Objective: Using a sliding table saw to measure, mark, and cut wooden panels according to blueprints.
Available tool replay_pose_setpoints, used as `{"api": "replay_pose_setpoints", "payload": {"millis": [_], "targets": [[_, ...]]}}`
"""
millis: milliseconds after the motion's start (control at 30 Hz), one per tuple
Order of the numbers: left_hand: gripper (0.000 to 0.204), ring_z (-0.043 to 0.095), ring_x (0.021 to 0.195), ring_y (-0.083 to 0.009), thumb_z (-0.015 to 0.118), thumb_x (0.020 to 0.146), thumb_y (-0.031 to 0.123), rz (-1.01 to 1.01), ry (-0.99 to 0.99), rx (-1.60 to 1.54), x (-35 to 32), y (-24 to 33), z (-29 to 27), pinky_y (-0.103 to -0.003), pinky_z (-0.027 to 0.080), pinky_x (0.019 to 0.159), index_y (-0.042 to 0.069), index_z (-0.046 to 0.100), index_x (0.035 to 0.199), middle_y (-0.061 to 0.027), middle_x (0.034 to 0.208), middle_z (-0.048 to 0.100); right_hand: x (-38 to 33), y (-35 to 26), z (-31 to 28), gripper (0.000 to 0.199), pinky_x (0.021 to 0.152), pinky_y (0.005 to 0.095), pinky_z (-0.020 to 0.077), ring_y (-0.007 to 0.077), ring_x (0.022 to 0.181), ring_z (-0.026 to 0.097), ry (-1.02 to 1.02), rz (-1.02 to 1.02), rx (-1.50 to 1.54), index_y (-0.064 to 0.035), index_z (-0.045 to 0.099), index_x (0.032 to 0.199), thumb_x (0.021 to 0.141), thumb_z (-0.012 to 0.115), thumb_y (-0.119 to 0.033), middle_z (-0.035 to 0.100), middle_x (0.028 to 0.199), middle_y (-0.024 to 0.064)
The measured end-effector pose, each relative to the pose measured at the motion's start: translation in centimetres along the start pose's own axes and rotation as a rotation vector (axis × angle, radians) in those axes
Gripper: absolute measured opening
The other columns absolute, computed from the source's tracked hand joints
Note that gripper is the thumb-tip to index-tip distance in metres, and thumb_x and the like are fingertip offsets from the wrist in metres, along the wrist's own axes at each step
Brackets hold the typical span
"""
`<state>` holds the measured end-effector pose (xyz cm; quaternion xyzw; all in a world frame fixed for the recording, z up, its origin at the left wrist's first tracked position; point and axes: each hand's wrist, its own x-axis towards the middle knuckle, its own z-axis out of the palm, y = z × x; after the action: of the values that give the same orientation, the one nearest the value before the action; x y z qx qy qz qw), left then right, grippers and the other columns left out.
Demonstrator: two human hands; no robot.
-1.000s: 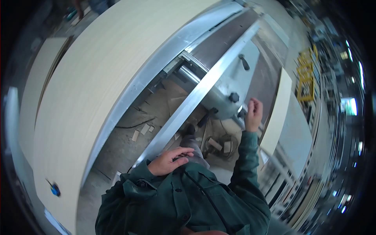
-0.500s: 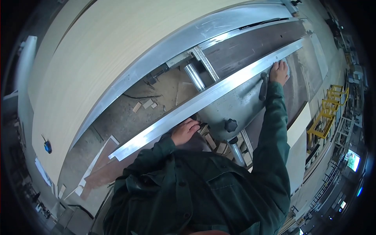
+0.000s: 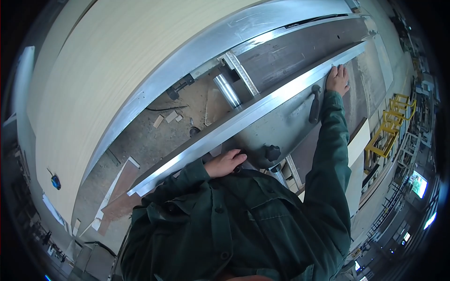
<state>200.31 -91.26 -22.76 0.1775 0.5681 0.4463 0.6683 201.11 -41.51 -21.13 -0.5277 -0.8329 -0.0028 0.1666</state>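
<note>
A long, shiny aluminium fence (image 3: 262, 108) lies diagonally across a machine table, from the lower left to the upper right. The fingers of my right hand (image 3: 336, 81) hook over its near edge, close to the far right end. Below the middle of the fence, near my body, my left hand (image 3: 224, 164) curls around a dark part that it mostly hides. Between my hands is a grey cast housing (image 3: 269, 126) with a black star knob (image 3: 273, 152) and a dark lever handle (image 3: 315, 105). A steel round bar (image 3: 227, 91) and a ruled scale (image 3: 243, 72) run beneath the fence.
A large pale wood panel (image 3: 117, 56) covers the upper left, beside a curved-looking metal edge (image 3: 154, 89). A small blue and black object (image 3: 56, 181) sits on the panel. Wood offcuts (image 3: 172, 115) lie on the floor below. Yellow frames (image 3: 386, 136) stand at the right.
My left hand has moved slightly down, away from the fence's edge. My right hand has shifted a little up along the fence. The whole view has shifted slightly.
</note>
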Motion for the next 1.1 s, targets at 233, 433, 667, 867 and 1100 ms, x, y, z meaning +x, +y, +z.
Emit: {"api": "replay_pose_setpoints", "payload": {"millis": [233, 433, 667, 867, 1100], "targets": [[0.064, 0.062, 0.108, -0.0435, 0.046, 0.1, 0.053, 0.117, 0.064, 0.514, -1.7, 4.6, -0.4, -0.046, 0.049, 0.095, -0.001, 0.054, 0.134, -0.0239, 0.121, 0.064, 5.7, 2.8, 0.2, 0.061, 0.115, 0.0596, 0.021, 0.0295, 0.141, 0.039, -0.083, 0.155, -0.044, -0.0167, 0.047, 0.146, 0.097, 0.031, -0.05, 0.047, 0.151, 0.0092], [0.044, 0.065, 0.098, -0.0386, 0.053, 0.099, 0.043, 0.142, 0.101, 0.526, -2.3, 7.6, -0.5, -0.045, 0.051, 0.085, 0.006, 0.065, 0.118, -0.0191, 0.108, 0.069, 10.3, 4.0, 0.4, 0.065, 0.111, 0.0525, 0.0327, 0.036, 0.132, 0.05, -0.264, 0.246, 0.02, -0.0136, 0.053, 0.141, 0.098, 0.026, -0.053, 0.056, 0.14, 0.0174], [0.021, 0.068, 0.085, -0.0339, 0.058, 0.097, 0.02, 0.4, 0.338, 0.558, -3.8, 15.1, -1.8, -0.038, 0.054, 0.075, 0.006, 0.067, 0.11, -0.0135, 0.096, 0.07, 11.6, 4.3, 1.1, 0.068, 0.111, 0.0458, 0.0361, 0.0412, 0.13, 0.05, -0.251, 0.255, 0.08, -0.0071, 0.06, 0.134, 0.098, 0.027, -0.055, 0.058, 0.133, 0.0248], [0.039, 0.066, 0.082, -0.0313, 0.054, 0.089, 0.009, 0.569, 0.401, 1.181, 5.4, 19.0, -7.5, -0.044, 0.053, 0.069, 0.021, 0.064, 0.125, -0.0088, 0.087, 0.066, 12.3, 5.7, 1.1, 0.066, 0.11, 0.0489, 0.0372, 0.0378, 0.129, 0.052, -0.264, 0.29, 0.024, -0.0117, 0.06, 0.134, 0.098, 0.026, -0.055, 0.058, 0.137, 0.0178], [0.075, 0.067, 0.08, -0.0252, 0.056, 0.08, 0.004, 0.519, 0.164, 1.592, 11.7, 18.0, -9.1, -0.041, 0.052, 0.066, 0.035, 0.043, 0.148, -0.0063, 0.083, 0.065, 13.0, 5.4, 0.5, 0.065, 0.11, 0.05, 0.0367, 0.0375, 0.13, 0.051, -0.268, 0.298, 0.009, -0.0127, 0.061, 0.133, 0.098, 0.027, -0.055, 0.058, 0.139, 0.016]]}}
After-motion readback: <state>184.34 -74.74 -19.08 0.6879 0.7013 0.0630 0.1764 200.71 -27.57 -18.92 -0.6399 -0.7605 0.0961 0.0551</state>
